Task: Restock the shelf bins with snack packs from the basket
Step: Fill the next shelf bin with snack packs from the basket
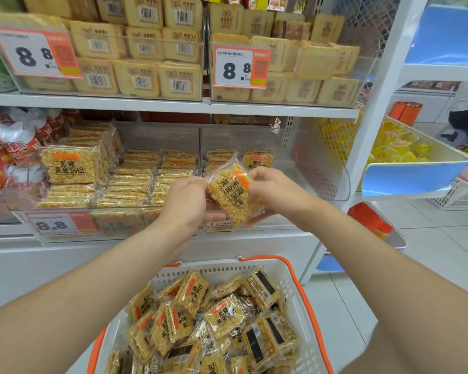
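Observation:
A clear-wrapped pack of golden rice crackers (229,197) with an orange tab is held between both hands in front of the middle shelf. My left hand (185,205) grips its left edge and my right hand (270,191) pinches its right side. Behind the pack stands a clear shelf bin (322,168) with a few packs at its back and bare floor toward the right. The neighbouring clear bin (135,182) to the left is stacked with the same packs. Below my arms, a white basket with orange handles (295,290) holds several more packs (224,315).
The upper shelf carries bins of pale square cracker packs (135,76) with 8.8 price tags. Red-and-white bags (8,152) fill the left of the middle shelf. A blue-edged bin of yellow sweets (405,155) juts out at right; a person stands at far right.

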